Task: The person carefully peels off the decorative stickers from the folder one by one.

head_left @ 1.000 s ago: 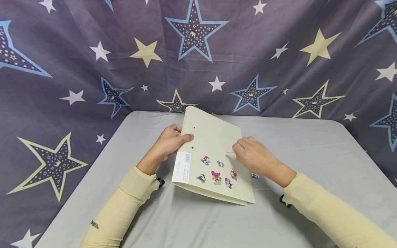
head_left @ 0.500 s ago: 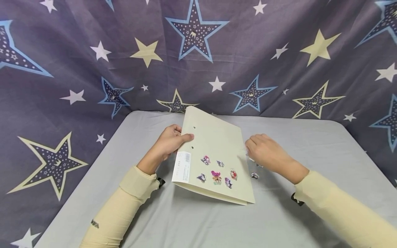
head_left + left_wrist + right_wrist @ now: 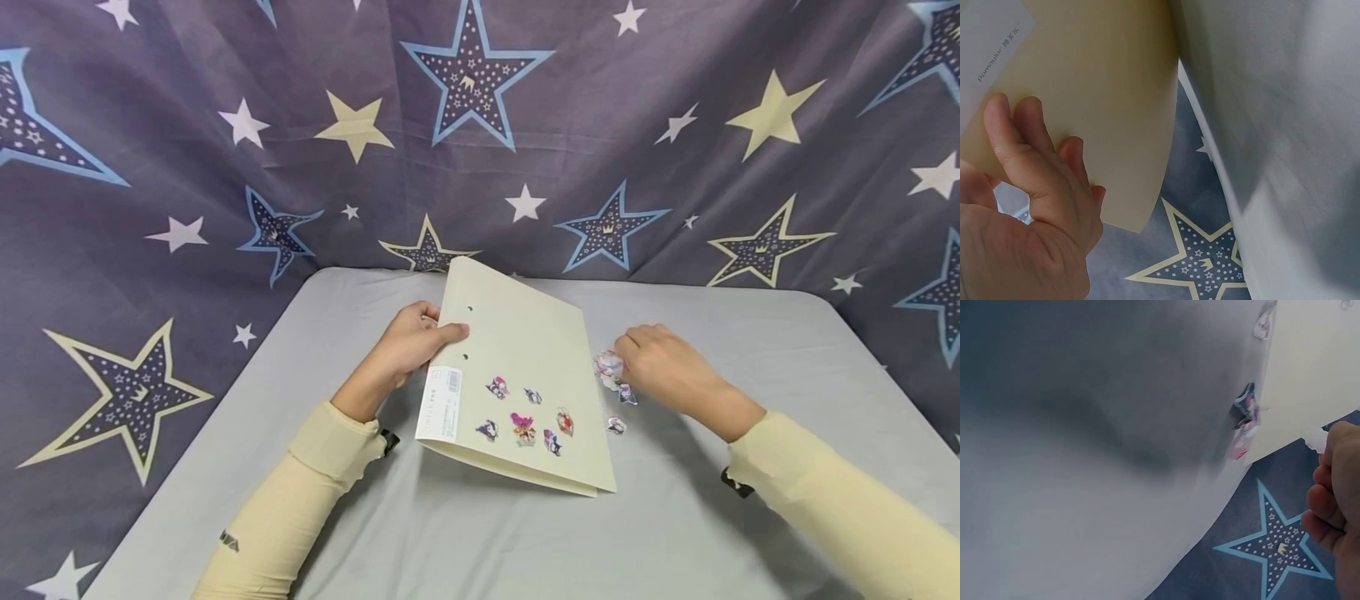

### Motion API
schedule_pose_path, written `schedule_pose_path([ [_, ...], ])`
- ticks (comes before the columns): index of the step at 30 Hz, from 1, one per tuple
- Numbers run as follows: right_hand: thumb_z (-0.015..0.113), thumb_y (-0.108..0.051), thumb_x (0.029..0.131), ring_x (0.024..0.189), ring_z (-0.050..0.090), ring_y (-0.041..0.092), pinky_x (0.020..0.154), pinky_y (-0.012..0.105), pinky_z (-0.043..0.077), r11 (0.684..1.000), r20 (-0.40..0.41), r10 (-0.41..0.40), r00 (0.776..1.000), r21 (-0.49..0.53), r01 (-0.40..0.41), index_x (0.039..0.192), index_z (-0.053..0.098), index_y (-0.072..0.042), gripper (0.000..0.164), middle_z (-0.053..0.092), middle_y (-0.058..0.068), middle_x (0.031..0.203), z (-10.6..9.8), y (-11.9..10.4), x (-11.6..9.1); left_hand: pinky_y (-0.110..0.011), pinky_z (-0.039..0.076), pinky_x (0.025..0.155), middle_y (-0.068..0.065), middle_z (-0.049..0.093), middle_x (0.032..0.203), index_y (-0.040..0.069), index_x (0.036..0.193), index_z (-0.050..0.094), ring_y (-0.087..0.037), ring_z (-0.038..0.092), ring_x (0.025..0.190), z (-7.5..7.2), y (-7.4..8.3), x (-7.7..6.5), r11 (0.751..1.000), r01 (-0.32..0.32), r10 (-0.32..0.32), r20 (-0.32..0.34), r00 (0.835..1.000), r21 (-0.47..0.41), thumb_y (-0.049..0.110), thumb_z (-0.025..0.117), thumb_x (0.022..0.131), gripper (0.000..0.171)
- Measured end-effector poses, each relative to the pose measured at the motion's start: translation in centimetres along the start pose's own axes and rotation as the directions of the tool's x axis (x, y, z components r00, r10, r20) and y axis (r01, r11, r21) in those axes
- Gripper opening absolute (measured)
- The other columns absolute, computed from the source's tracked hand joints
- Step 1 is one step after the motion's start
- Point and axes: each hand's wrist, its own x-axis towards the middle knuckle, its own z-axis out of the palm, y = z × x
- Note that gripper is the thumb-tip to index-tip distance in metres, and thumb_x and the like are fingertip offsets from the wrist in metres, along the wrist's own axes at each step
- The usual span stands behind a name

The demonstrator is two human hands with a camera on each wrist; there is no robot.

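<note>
My left hand (image 3: 405,343) grips a cream folder (image 3: 525,321) by its left edge, thumb on the front, fingers behind in the left wrist view. The folder stands tilted, its lower edge slightly parted. Several small cartoon stickers (image 3: 524,430) sit on its lower front, beside a white barcode label (image 3: 439,406). To the right of the folder, my right hand (image 3: 667,371) has its fingers curled; in the right wrist view they pinch a small whitish sticker (image 3: 1315,440), its printed side hidden. More cartoon stickers (image 3: 607,365) show beside the folder's right edge, below the right hand's fingertips.
A grey cloth (image 3: 360,533) covers the table beneath. Behind it hangs a dark purple curtain (image 3: 570,100) with a star pattern. Another sticker (image 3: 616,425) lies by the folder's lower right edge.
My right hand has moved right, off the folder's front and past its edge, uncovering the stickers beside it. The left hand and folder have stayed in place.
</note>
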Motion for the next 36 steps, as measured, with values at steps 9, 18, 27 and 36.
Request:
schedule_pose_path([
  [9,0.077,-0.003,0.079,0.076,0.060,0.030,0.072,0.043,0.052,0.999,0.090,0.039,0.995,-0.014,-0.038,0.087,0.060,0.001,0.019,0.059,0.011,0.079,0.3,0.2,-0.7,-0.027,0.048,0.044,-0.012,0.073,0.078,-0.001,0.114,0.047,-0.017,0.066,0.051,0.0,0.1,0.0,1.000,-0.001,0.001,0.002,1.000,0.006,0.021,0.073,0.094,0.040],
  [18,0.073,-0.003,0.083,0.081,0.063,0.031,0.078,0.046,0.053,0.995,0.184,0.085,0.979,0.043,-0.095,0.090,0.065,0.001,0.011,0.065,0.012,0.084,0.2,-0.3,-0.9,-0.026,0.049,0.043,-0.013,0.073,0.078,-0.002,0.113,0.046,-0.018,0.067,0.052,0.0,0.1,0.0,1.000,-0.008,0.008,0.009,1.000,-0.007,0.020,0.072,0.095,0.038],
  [27,0.073,-0.002,0.083,0.071,0.056,0.023,0.074,0.044,0.052,0.992,0.240,0.050,0.969,0.099,-0.075,0.079,0.061,-0.008,0.014,0.055,0.001,0.073,0.1,-0.6,-1.1,-0.027,0.047,0.042,-0.012,0.073,0.078,-0.002,0.114,0.047,-0.016,0.066,0.050,0.0,0.0,0.0,1.000,-0.005,0.005,0.008,1.000,0.007,0.022,0.072,0.094,0.040],
  [36,0.072,-0.001,0.084,0.063,0.051,0.017,0.072,0.044,0.053,0.982,0.284,0.024,0.959,0.173,-0.075,0.072,0.056,-0.014,0.023,0.048,-0.005,0.067,-0.6,-0.9,-0.8,-0.025,0.044,0.041,-0.012,0.073,0.078,-0.001,0.113,0.047,-0.016,0.064,0.049,0.0,0.2,-0.1,1.000,0.001,-0.001,0.001,1.000,0.009,0.022,0.073,0.094,0.040],
])
